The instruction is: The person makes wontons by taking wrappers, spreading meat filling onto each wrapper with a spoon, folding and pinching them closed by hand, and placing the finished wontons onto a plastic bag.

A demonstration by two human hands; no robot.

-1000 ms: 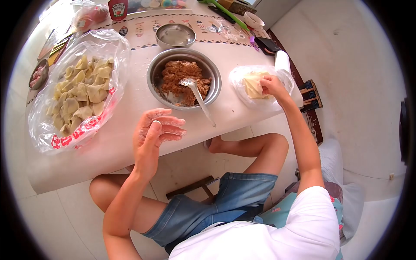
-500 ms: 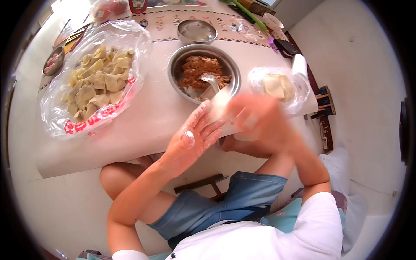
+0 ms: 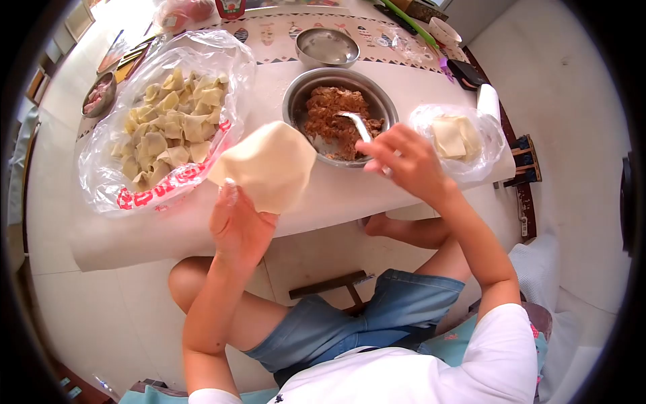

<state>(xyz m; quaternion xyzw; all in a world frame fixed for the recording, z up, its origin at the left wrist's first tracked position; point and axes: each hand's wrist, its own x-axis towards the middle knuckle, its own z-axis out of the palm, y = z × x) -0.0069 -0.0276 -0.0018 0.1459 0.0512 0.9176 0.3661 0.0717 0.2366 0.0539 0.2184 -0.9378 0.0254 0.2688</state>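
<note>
A thin pale dough wrapper (image 3: pixel 270 167) lies over the fingers of my left hand (image 3: pixel 241 225), with the thumb pressed on its near edge. My right hand (image 3: pixel 408 161) is closed round the handle of a white spoon (image 3: pixel 356 125). The spoon's head rests in brown minced filling (image 3: pixel 331 114) inside a steel bowl (image 3: pixel 293 91). Right of the bowl, a stack of wrappers (image 3: pixel 455 138) sits in a clear plastic bag (image 3: pixel 490 161). Many folded dumplings (image 3: pixel 176 124) fill a larger plastic bag (image 3: pixel 97 172) on the left.
Behind the filling stands a smaller steel bowl (image 3: pixel 328 47). A small bowl of meat (image 3: pixel 100 94) is at the far left of the table (image 3: pixel 114 239). A black case (image 3: pixel 465 74), a white roll (image 3: pixel 488 102) and a white bowl (image 3: pixel 445 31) are at the right.
My right hand went from the wrapper bag to the spoon and took hold of it. A wrapper is now in my left hand, which was empty at first. The view has shifted.
</note>
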